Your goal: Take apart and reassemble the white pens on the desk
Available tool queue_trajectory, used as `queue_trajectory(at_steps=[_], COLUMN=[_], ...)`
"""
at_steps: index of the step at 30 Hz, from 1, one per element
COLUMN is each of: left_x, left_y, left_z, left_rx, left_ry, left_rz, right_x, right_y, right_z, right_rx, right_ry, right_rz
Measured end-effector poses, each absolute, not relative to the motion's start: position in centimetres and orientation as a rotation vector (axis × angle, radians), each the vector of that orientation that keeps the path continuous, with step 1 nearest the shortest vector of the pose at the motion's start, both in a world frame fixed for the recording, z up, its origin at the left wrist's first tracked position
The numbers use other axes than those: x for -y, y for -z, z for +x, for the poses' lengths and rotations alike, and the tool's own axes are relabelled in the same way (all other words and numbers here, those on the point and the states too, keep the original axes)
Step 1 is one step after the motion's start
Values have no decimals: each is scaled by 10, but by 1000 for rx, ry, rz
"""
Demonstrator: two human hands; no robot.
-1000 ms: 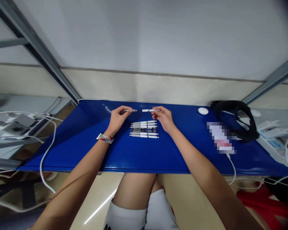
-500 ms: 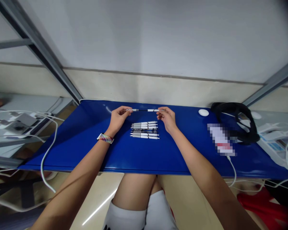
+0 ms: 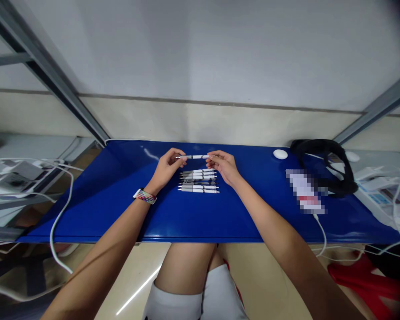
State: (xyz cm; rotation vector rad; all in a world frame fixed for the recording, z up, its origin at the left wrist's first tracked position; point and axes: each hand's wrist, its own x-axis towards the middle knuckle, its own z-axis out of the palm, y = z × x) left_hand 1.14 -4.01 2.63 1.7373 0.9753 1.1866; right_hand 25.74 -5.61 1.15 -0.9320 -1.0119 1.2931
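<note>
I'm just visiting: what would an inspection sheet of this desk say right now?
Surface: blue table, glossy.
Job's things: pen held level above a row of pens lying side by side.
Clutter: black strap, white puck, blurred card.
Hands: left hand pinches one end of the pen, right hand the other; wristband on the left wrist.
Cables: white cable hanging off the left; more cables at right.
Surroundings: grey wall, metal struts, red stool below.
</note>
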Motion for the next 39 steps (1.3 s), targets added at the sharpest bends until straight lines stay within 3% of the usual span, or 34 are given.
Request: queue_trajectory(at_steps=[39], left_x=[36], left_y=[-25], left_z=[9], left_rx=[-1054], left_ry=[-1185], left_rz=[1727], right_x=[57], right_y=[-11], right_z=[254], right_rx=[1043], right_ry=[-1288], right_rz=[-923])
